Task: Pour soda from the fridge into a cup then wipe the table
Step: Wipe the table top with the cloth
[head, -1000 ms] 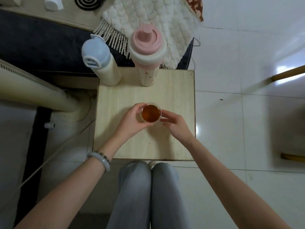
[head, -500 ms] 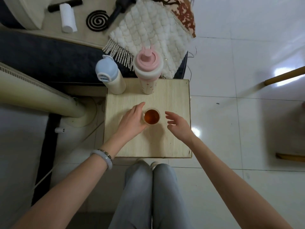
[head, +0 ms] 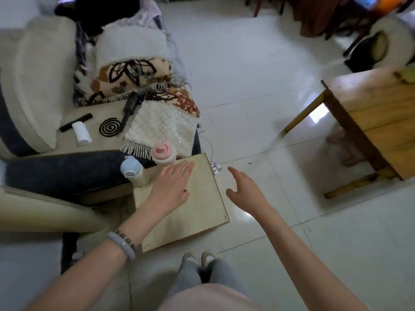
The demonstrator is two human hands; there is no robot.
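- In the head view I see a small square table of pale wood (head: 202, 212) standing on a floor of glossy white tiles (head: 247, 86).
- My operator's left hand (head: 170, 187) is over the far half of this table, palm down and fingers straight and together; it holds nothing.
- The left wrist wears a pale grey-blue bangle (head: 122, 244) together with a band of dark beads.
- The right hand (head: 244, 187) is in the air just beside the right edge of the table, above the tiles, with loose spread fingers and nothing in it.
- I cannot see the cup of soda; if it is on the table, the left hand hides it.
- A cream bottle with a light blue lid (head: 132, 171) stands upright at the far left corner of the table, and a bottle with a pink lid (head: 162, 152) stands near it at the far edge.
- Both lids are on, so I cannot tell what is inside.
- Behind the bottles a white quilted cloth with a fringe (head: 157, 129) lies on a seat.
- A bigger table of brown wood (head: 377, 113) stands well apart, on the right.
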